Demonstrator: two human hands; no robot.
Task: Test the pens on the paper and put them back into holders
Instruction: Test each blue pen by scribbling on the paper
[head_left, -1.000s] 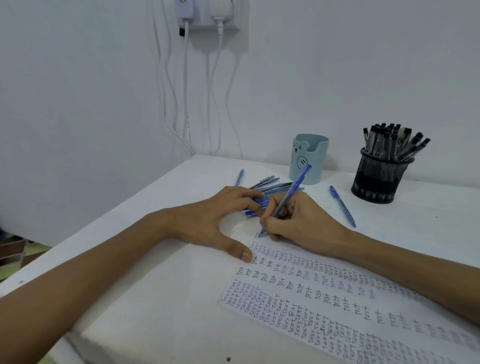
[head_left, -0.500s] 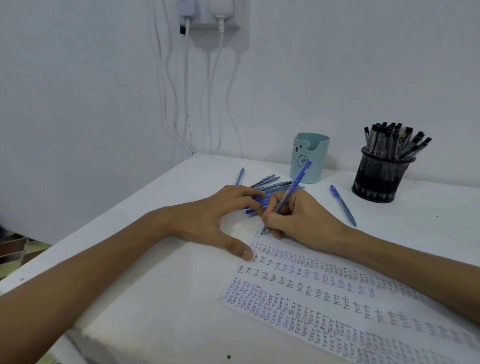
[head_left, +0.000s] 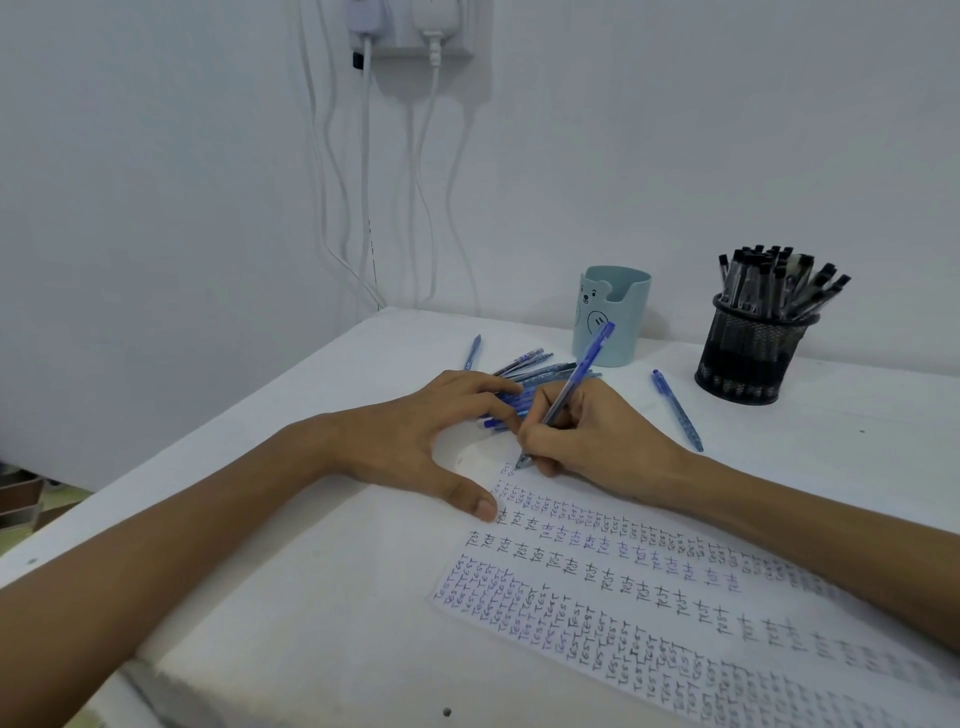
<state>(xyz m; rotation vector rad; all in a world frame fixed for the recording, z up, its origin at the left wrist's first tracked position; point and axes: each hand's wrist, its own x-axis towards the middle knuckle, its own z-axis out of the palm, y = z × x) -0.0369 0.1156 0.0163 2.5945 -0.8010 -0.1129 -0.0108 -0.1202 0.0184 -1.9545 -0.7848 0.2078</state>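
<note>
Right hand (head_left: 587, 431) closed on a blue pen (head_left: 571, 387), tip on the paper (head_left: 675, 597), barrel slanting up toward the far-right teal holder (head_left: 612, 316) just beyond. Left hand (head_left: 415, 431) spread flat, fingers on the loose pens (head_left: 519, 384).

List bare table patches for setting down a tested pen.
Free: the table near-left of the paper, and right of the black mesh holder. Crowded: the loose blue pens between the left hand and the light blue holder.
</note>
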